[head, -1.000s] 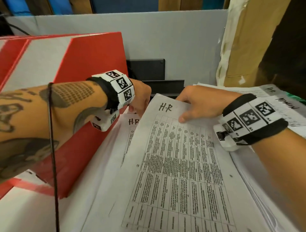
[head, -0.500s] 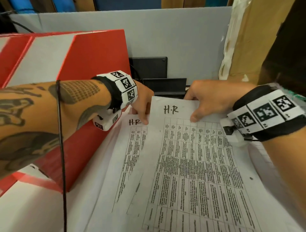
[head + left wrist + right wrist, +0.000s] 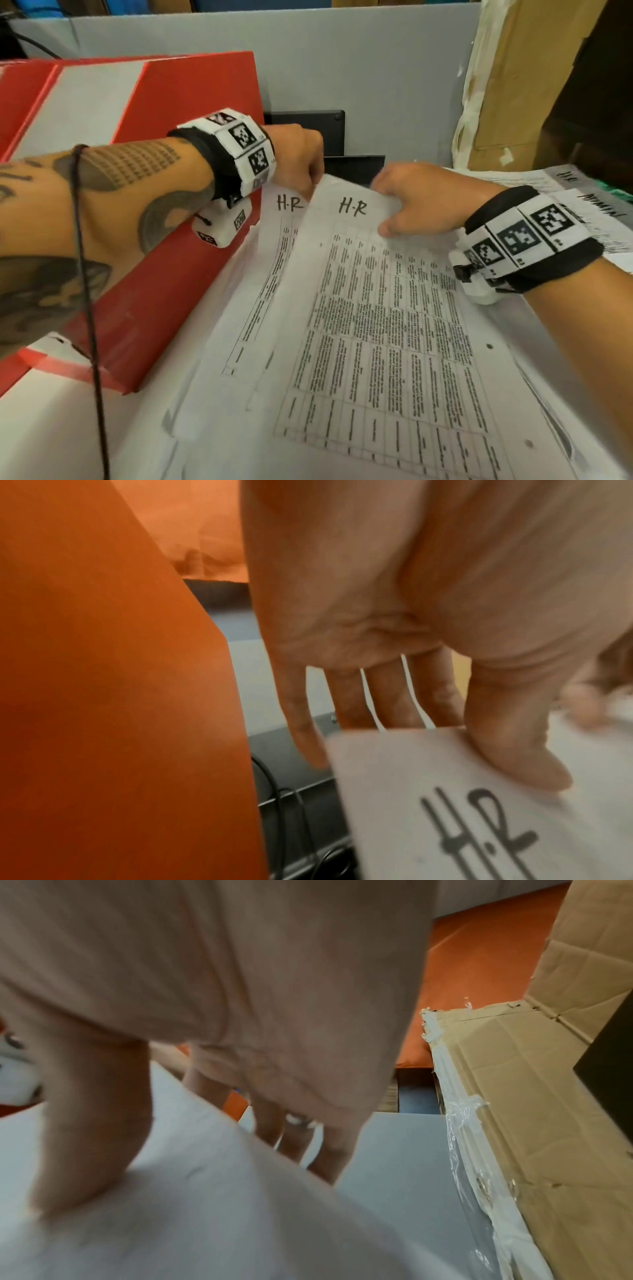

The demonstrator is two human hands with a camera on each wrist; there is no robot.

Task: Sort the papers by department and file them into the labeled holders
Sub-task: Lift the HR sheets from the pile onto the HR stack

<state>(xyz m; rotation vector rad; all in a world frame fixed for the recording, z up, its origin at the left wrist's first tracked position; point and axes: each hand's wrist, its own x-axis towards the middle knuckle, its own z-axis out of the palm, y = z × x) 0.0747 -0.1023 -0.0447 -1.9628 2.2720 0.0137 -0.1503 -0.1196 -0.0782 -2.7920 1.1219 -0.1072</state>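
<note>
Beside the red-and-white cardboard box [image 3: 191, 113], the left hand [image 3: 298, 154] and right hand [image 3: 421, 202] each pinch, fingers curled, the top edge of the white printed sheet marked "H.R" [image 3: 376, 308].

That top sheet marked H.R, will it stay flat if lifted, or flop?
Probably flop: the H.R sheet is a single thin page, already curling where the right hand and left hand pinch its top edge. Likely very light. It may slide easily over the papers beneath.

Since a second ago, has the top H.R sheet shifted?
Yes. The top H.R sheet has slid left over the H.R sheet beneath, toward the red box.
</note>
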